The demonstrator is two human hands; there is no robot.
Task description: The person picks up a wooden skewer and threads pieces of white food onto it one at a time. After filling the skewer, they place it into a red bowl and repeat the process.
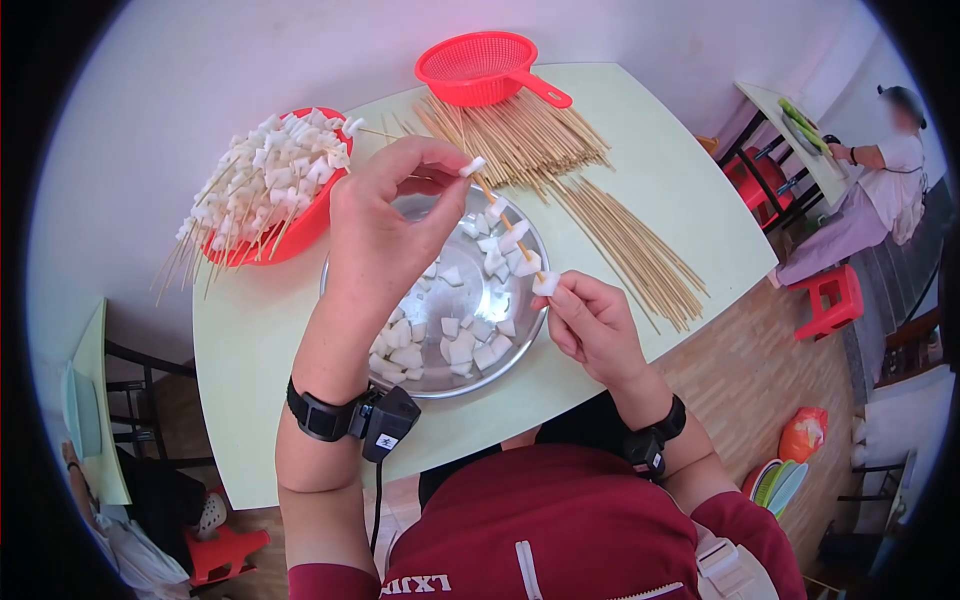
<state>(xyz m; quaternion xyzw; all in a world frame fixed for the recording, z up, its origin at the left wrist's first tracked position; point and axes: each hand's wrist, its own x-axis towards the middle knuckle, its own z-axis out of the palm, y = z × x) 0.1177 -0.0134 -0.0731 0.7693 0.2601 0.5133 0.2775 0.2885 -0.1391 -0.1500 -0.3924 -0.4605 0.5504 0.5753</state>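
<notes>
My left hand (395,200) is closed in a pinch above the metal basin, thumb and fingertips on a small white chunk (473,166) at the upper end of a skewer (507,227). Lower right, my right hand (598,330) is closed at the skewer's other end, fingertips against another white chunk (546,283). Between the hands, more white chunks (524,263) line the slanted skewer. Below them stands the round metal basin (490,383), with loose white cut pieces (460,347) spread over its bottom. My left forearm covers the basin's left side.
On the left, a red basket (300,240) is heaped with filled skewers (265,180). Bare bamboo sticks (635,250) lie at the right and back, partly under a red strainer (480,65). A person (890,180) sits at another table; red stools (832,300) stand on the floor.
</notes>
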